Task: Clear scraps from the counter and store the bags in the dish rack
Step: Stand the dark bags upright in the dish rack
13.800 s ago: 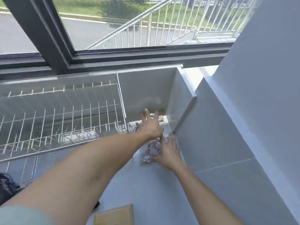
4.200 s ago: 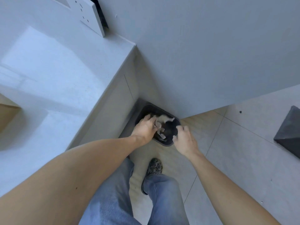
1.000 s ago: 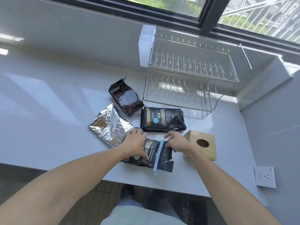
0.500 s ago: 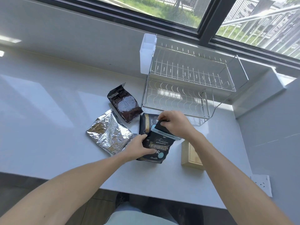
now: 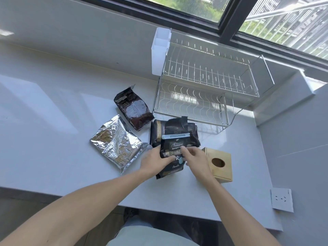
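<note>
Left hand (image 5: pixel 156 162) and right hand (image 5: pixel 194 158) pinch the clipped black foil coffee bag (image 5: pixel 174 150) upright. Step: storing bags. Next, probably a lift into the empty chrome wire dish rack (image 5: pixel 209 89).

The worktop (image 5: pixel 53 135) is a pale, glossy slab set against the wall below the window. A wire dish rack (image 5: pixel 209 93) is stood at the rear right. A dark opened bag (image 5: pixel 134 108) is laid just left of the rack's front corner. A silver foil bag (image 5: pixel 118 143) is laid flat nearer the front edge. A black bag (image 5: pixel 158 128) is laid in front of the rack, partly overlapped by a black clipped bag (image 5: pixel 174 148). A wooden box (image 5: pixel 219 163) with a round hole is placed just right of these.
</note>
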